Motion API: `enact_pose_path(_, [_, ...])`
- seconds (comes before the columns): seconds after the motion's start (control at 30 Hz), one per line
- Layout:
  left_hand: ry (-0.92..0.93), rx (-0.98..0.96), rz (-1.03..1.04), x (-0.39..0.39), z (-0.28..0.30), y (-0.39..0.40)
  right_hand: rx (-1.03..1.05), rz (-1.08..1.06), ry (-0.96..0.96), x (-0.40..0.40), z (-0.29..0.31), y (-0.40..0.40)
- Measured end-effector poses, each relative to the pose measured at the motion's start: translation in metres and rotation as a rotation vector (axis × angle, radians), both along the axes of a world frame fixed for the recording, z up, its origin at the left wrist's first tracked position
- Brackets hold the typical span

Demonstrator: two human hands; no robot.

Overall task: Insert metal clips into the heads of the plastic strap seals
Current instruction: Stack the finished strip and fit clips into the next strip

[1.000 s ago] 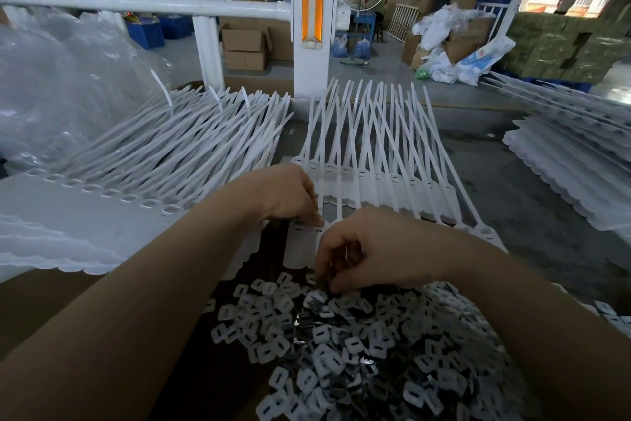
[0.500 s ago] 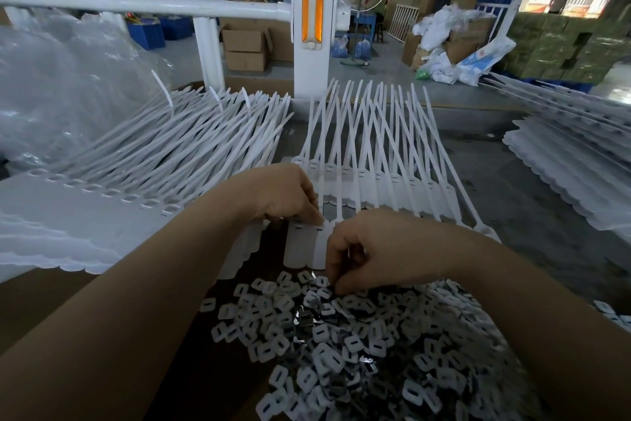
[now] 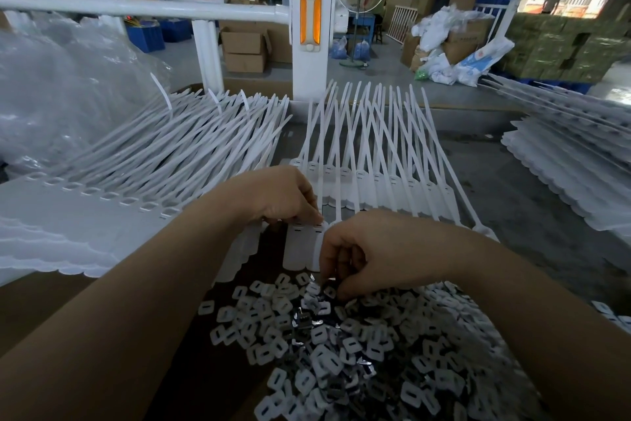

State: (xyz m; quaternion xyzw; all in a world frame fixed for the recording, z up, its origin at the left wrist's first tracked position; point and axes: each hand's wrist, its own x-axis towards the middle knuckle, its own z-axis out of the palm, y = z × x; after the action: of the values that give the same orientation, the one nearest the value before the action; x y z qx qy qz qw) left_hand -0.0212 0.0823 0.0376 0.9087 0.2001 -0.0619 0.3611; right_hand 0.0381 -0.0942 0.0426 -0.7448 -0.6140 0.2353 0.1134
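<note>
- Head view is showing the left hand (image 3: 283, 197) resting with curled fingers on the head end of a plastic strap seal (image 3: 302, 246), its fingertips pressing down on the seal's slotted top edge.
- That seal is lying just behind the pile of metal clips (image 3: 341, 345), flat on the dark table (image 3: 532, 215), tag end pointing toward the pile.
- Right hand (image 3: 372, 250) is hovering over the pile's far edge, fingers bent tightly downward and pinching at the clips (whether one is actually caught between the fingertips I cannot tell).
- Behind the pile, a fanned row of strap seals (image 3: 375, 164) is spreading its long tails toward a white post (image 3: 309, 28).
- Left of the pile, a thick stack of seals (image 3: 136, 181) is lying on its side.
- Right of the pile, more stacked seals (image 3: 573, 154) are sitting well apart.
</note>
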Motion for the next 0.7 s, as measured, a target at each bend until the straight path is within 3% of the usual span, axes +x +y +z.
enact_pose_path(0.2, [-0.01,0.012,-0.009,0.0,0.001,0.0,-0.004,0.03,-0.119,-0.005,0.0,0.002])
enact_pose_path(0.4, [-0.01,0.03,-0.012,0.0,0.003,0.002,0.009,-0.002,-0.114,0.002,-0.005,0.004])
enact_pose_path(0.53, [-0.036,0.006,-0.005,0.003,0.005,0.004,0.153,-0.185,0.104,0.016,-0.003,0.0])
enact_pose_path(0.7, [-0.034,-0.217,-0.091,0.004,0.009,0.003,0.332,-0.491,0.403,0.032,-0.004,-0.006])
